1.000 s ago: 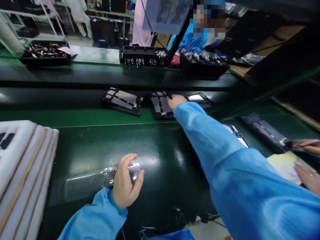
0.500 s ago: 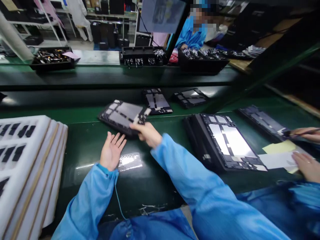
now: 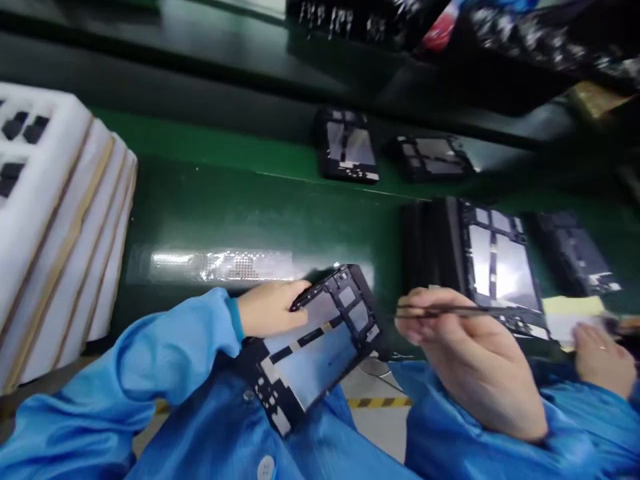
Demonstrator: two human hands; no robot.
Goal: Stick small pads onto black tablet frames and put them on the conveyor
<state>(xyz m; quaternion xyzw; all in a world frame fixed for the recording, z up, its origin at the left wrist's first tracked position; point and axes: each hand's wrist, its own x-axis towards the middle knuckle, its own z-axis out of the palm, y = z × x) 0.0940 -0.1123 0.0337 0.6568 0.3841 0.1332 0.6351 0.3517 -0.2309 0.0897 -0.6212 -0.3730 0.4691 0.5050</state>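
My left hand (image 3: 267,308) grips the left edge of a black tablet frame (image 3: 315,343), held tilted against my blue coat at the near edge of the green bench (image 3: 210,207). My right hand (image 3: 470,357) is closed in a pinch on a thin dark tool like tweezers (image 3: 450,311), its tip pointing left towards the frame's far corner. A clear foil strip (image 3: 220,265) lies on the bench just beyond my left hand.
A stack of white foam trays (image 3: 50,220) stands at the left. A pile of similar frames (image 3: 493,263) lies to the right, two more frames (image 3: 350,147) on the belt beyond. A neighbour's hand (image 3: 603,353) rests on yellow paper (image 3: 575,308) at the right.
The frame came from the belt into my lap; my left hand now holds it. My right hand let go of it and holds a thin tool. The view has tipped downwards.
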